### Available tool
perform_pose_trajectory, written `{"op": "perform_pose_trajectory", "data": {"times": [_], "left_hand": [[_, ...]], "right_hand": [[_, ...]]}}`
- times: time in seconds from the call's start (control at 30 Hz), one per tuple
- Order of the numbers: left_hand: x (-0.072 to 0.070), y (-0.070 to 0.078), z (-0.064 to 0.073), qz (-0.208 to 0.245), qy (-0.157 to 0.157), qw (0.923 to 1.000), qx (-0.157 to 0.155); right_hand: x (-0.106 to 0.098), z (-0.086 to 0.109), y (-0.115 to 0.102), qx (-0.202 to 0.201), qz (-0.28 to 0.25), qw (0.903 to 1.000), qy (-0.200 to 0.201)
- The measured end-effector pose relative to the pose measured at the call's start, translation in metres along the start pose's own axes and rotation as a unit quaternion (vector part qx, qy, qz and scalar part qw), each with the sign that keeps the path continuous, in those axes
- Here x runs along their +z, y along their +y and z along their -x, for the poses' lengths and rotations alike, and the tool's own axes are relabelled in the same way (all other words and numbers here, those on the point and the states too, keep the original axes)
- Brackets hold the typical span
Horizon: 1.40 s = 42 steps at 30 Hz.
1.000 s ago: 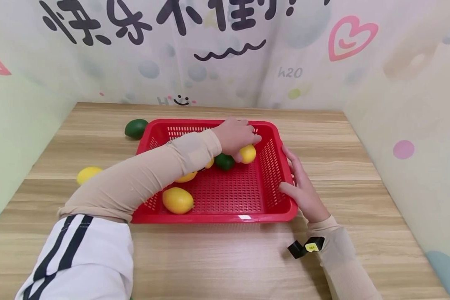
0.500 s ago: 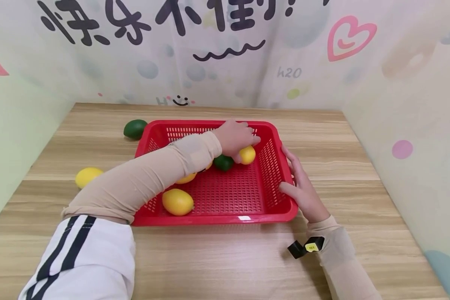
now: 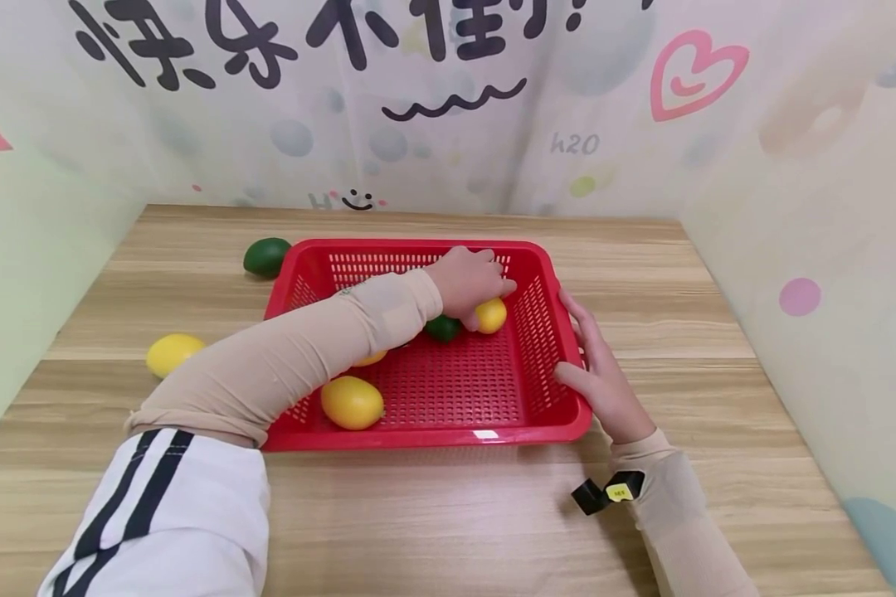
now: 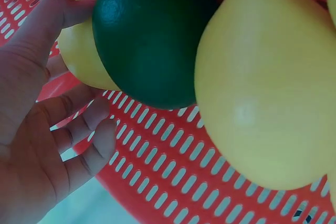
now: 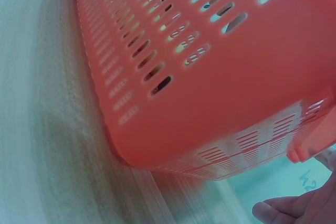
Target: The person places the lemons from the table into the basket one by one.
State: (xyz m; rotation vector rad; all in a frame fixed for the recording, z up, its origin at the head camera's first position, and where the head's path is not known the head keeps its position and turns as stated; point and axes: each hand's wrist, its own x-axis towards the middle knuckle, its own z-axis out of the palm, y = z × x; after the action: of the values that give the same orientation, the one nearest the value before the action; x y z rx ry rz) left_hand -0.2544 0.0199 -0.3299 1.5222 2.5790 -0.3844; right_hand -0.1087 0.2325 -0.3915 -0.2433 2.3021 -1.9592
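Note:
My left hand (image 3: pixel 466 283) reaches into a red plastic basket (image 3: pixel 448 434) and pinches a yellow lemon (image 3: pixel 491 316) near the far right corner. In the left wrist view, thumb and fingers curl about that lemon (image 4: pixel 84 51), partly behind a dark green, lime-like fruit (image 4: pixel 152 40). The same green fruit (image 3: pixel 444 327) shows below my palm in the head view. A larger-looking lemon (image 4: pixel 268 82) lies beside it. On the right side, my right hand (image 3: pixel 601 377) grips the basket's rim, thumb over the edge and fingers along the outside.
Another lemon (image 3: pixel 353 403) lies in the basket's near left corner, and one more (image 3: pixel 369 359) is partly under my left sleeve. Outside, left of the basket, are a green fruit (image 3: pixel 266 258) and a lemon (image 3: pixel 173 355) on the wooden table (image 3: pixel 433 522). A printed backdrop (image 3: pixel 478 166) stands behind.
My left hand has sunk slightly lower into the basket with the lemon. The right hand keeps its grip on the rim; the head view has shifted a little.

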Motion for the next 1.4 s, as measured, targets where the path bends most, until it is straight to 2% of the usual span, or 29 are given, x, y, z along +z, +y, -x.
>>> {"op": "perform_pose_trajectory", "data": {"times": [0.67, 1.13, 1.4], "left_hand": [[0.0024, 0.0017, -0.0001, -0.006, -0.006, 0.9998, -0.018], [0.0009, 0.0013, -0.0021, -0.023, -0.017, 0.9995, -0.015], [-0.0027, -0.0002, 0.0048, -0.011, -0.020, 0.9995, -0.021]], "right_hand": [[0.0008, -0.0018, -0.0003, 0.003, -0.001, 1.0000, 0.002], [-0.0002, -0.0013, 0.0009, 0.003, 0.003, 1.0000, -0.001], [-0.0003, -0.0004, 0.0017, 0.004, 0.001, 1.0000, 0.001]]}}
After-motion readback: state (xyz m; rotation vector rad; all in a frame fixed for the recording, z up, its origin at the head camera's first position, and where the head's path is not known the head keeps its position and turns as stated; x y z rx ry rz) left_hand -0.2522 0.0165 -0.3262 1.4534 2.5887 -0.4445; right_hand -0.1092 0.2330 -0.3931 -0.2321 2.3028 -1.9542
